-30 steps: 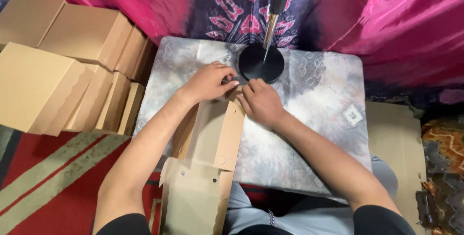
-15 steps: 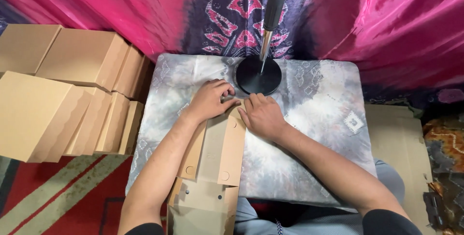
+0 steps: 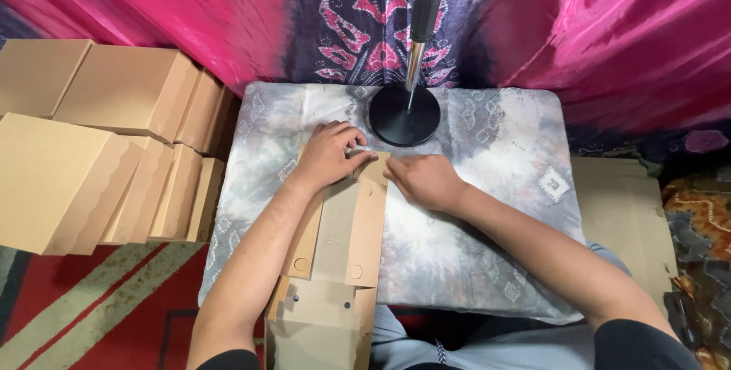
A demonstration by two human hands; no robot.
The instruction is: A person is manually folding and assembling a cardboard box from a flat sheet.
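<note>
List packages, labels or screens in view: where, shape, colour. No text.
Flat box blank: on the table under both hands, long, brown, partly folded.
Box stack: left of the table, brown closed cartons, some on edge.
Flat cardboard: right of the table, brown sheet.
Small tag: on the cloth, right side, white square.
No screens.
</note>
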